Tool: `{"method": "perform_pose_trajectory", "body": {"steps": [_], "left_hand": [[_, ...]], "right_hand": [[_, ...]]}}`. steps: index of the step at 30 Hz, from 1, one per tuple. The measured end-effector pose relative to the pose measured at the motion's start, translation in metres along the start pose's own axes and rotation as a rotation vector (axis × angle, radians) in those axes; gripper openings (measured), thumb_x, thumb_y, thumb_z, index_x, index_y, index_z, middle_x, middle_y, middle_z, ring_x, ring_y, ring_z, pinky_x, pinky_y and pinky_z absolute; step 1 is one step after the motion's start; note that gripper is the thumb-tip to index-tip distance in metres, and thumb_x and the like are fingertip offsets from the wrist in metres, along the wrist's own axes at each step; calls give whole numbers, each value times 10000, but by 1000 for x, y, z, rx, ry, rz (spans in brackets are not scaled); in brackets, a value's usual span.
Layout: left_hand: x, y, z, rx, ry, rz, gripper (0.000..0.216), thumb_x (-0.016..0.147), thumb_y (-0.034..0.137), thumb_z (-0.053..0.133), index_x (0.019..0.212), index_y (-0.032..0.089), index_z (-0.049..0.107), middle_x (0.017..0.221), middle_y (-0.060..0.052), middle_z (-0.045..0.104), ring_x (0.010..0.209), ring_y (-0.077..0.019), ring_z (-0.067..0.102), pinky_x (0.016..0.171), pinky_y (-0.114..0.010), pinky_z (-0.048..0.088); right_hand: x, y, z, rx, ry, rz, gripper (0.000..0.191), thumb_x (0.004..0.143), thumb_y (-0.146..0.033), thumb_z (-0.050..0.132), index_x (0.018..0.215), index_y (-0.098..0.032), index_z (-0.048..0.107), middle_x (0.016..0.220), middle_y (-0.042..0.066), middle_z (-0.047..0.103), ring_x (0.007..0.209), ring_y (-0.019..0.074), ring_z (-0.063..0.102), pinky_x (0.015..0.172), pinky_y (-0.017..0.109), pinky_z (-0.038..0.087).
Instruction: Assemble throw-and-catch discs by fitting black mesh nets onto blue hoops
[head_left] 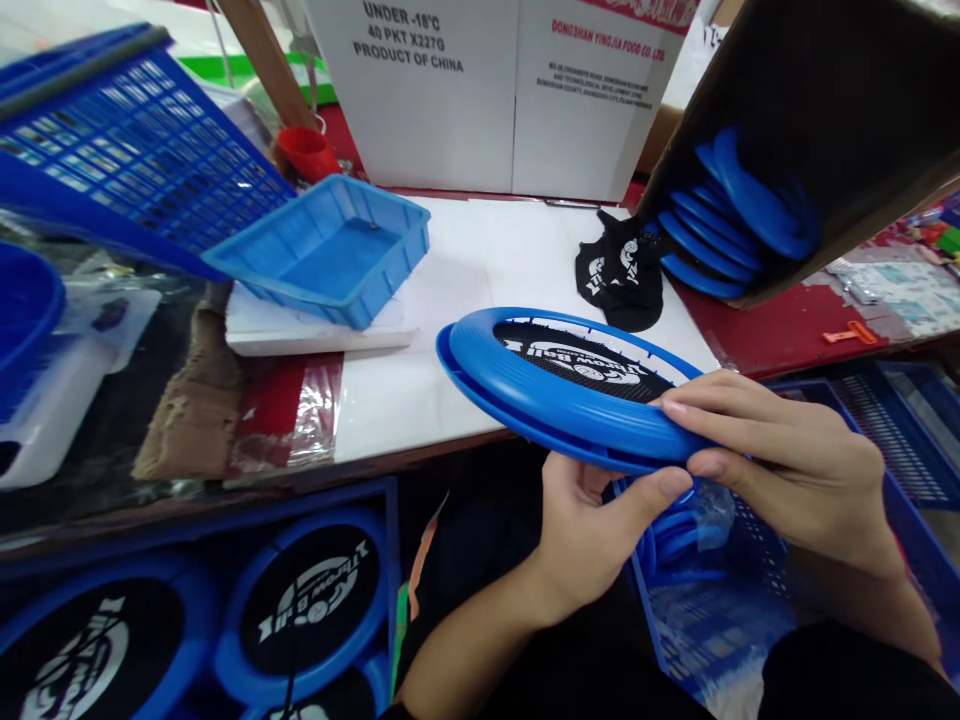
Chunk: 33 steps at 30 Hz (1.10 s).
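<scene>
Both my hands grip a blue plastic throw-ball disc (pixel 495 375), held tilted above the front edge of the white work surface. It has two ring layers with a gap between them at the left side. Black mesh printed "Throw Ball" (pixel 592 365) spans its middle, with open gaps along the far edge. My left hand (pixel 592 530) holds the underside, thumb at the near rim. My right hand (pixel 795 460) pinches the right end, fingertips on top and thumb at the side. Behind the disc lie black printed mesh pieces (pixel 626 275) in a pile.
An open carton (pixel 840 130) holds several blue rings (pixel 712 230). A light-blue tray (pixel 337 245) rests on a white slab, beside a blue basket (pixel 142 150). Finished-looking discs (pixel 307 605) fill a crate below left. A blue crate (pixel 712 620) with rings stands below right.
</scene>
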<state>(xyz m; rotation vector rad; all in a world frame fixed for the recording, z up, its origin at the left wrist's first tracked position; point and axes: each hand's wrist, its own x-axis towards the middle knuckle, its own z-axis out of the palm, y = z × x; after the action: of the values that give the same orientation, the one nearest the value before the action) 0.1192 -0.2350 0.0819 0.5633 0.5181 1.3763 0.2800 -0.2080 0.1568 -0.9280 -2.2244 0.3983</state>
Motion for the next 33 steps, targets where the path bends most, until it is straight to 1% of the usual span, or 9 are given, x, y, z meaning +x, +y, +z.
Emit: {"method": "perform_pose_trajectory", "body": {"steps": [5, 8, 11, 16, 20, 26, 30, 33], "left_hand": [[0, 0, -1, -27, -22, -13, 497, 799, 371, 907, 1233, 185, 751, 1094, -94, 820, 1090, -307, 773, 987, -425, 631], [0, -1, -1, -28, -37, -14, 463, 815, 376, 895, 1211, 178, 761, 1114, -102, 817, 1106, -305, 769, 1005, -422, 622], [0, -1, -1, -22, -32, 0, 432, 819, 381, 890, 1181, 177, 771, 1101, -100, 819, 1102, -309, 770, 1009, -428, 618], [0, 0, 0, -23, -14, 11, 359, 809, 370, 896, 1087, 171, 786, 1091, -93, 821, 1041, -298, 785, 962, -418, 634], [0, -1, 0, -28, -31, 15, 325, 826, 361, 881, 1068, 166, 784, 1081, -92, 821, 1010, -278, 787, 943, -402, 637], [-1, 0, 1, -59, -7, 1, 279, 795, 346, 909, 982, 177, 790, 987, -71, 824, 922, -268, 792, 883, -403, 645], [-1, 1, 2, -89, 0, -19, 278, 784, 341, 918, 965, 178, 783, 974, -71, 822, 907, -267, 792, 882, -407, 642], [0, 0, 2, -79, -12, -20, 307, 791, 360, 911, 998, 178, 776, 1000, -74, 822, 927, -267, 792, 901, -407, 640]], "right_hand": [[-1, 0, 1, -12, 12, 2, 476, 929, -180, 759, 1373, -344, 712, 1164, 55, 797, 1042, 285, 755, 863, 463, 656], [-2, 1, 1, -2, 26, 13, 462, 930, -174, 753, 1361, -338, 721, 1156, 60, 798, 1036, 287, 755, 863, 472, 655], [-3, 1, 1, 8, 23, 12, 490, 929, -160, 750, 1381, -344, 706, 1162, 63, 795, 1038, 286, 750, 858, 473, 650], [-5, 2, 2, 17, 11, -1, 490, 925, -173, 757, 1385, -334, 704, 1150, 70, 795, 1028, 288, 750, 834, 469, 647], [-5, 2, 3, 10, 6, 4, 470, 932, -167, 745, 1372, -329, 713, 1156, 74, 793, 1034, 286, 749, 846, 470, 645], [-4, 3, -1, -7, -26, -15, 449, 941, -195, 742, 1368, -332, 715, 1146, 75, 793, 1034, 283, 751, 830, 459, 652], [-5, 4, -2, -7, -23, -21, 420, 951, -205, 732, 1348, -344, 727, 1149, 67, 793, 1025, 282, 755, 827, 463, 653], [-7, 6, -3, -16, -31, -29, 425, 953, -215, 732, 1356, -350, 720, 1162, 67, 789, 1035, 283, 752, 830, 466, 651]]}}
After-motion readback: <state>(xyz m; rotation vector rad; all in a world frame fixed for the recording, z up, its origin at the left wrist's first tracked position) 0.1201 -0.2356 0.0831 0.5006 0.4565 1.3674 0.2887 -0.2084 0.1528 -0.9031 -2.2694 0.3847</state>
